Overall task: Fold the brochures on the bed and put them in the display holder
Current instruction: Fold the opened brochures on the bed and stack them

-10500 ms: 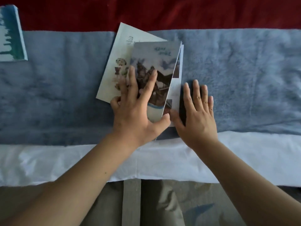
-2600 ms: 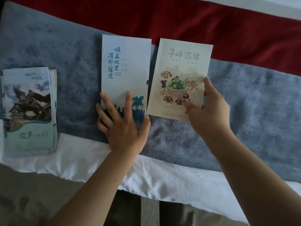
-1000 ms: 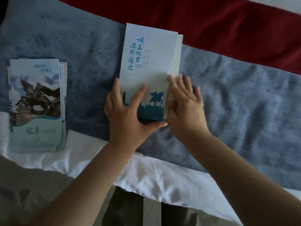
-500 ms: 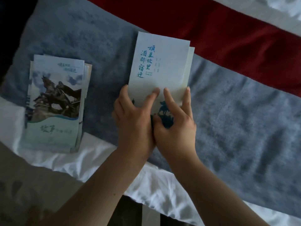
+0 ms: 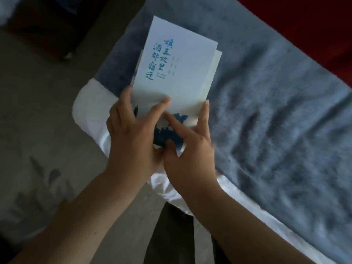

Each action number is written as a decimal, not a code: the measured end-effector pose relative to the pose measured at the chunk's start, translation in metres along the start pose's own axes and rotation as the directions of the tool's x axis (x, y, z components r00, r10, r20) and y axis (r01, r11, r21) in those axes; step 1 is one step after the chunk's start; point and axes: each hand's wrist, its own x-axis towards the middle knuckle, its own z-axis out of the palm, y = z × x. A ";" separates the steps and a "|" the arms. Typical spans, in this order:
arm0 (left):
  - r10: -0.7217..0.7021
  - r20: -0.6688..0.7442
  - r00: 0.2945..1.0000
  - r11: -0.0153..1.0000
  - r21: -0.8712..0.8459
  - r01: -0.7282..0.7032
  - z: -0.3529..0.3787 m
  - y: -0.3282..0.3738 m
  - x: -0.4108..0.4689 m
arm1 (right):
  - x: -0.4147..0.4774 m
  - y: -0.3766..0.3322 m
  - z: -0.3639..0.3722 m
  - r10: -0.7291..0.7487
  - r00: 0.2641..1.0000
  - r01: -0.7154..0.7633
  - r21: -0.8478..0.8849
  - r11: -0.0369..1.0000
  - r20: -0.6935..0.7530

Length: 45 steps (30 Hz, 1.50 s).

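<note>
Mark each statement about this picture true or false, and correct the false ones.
1. Both hands hold the brochure. True: the left hand and the right hand grip its lower end.
2. The brochure's writing is red. False: it is blue.
3. A grey-blue blanket lies to the right of the hands. True.
4. The brochure is opened out to its full width. False: it is folded, with layers showing along its right edge.
5. A display holder stands beside the hands. False: none is in view.
6. A white sheet shows beside the blanket. True.
</note>
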 end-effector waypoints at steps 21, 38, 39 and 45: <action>0.370 0.065 0.927 0.897 0.235 -0.375 -0.028 -0.060 0.056 | 0.060 -0.039 0.021 0.094 0.982 0.052 -0.716 0.696 0.162; 0.249 0.177 0.952 0.949 0.153 -0.277 0.007 -0.060 0.066 | 0.080 -0.031 0.035 0.170 0.975 -0.005 -0.747 0.664 0.144; 0.241 0.113 0.964 0.962 0.100 -0.252 0.008 -0.061 0.061 | 0.072 -0.030 0.035 0.149 0.984 -0.033 -0.719 0.695 0.098; -0.065 0.002 0.998 0.970 -0.235 0.063 0.014 -0.049 0.050 | 0.062 -0.026 0.035 0.251 0.953 -0.289 -0.260 0.921 -0.170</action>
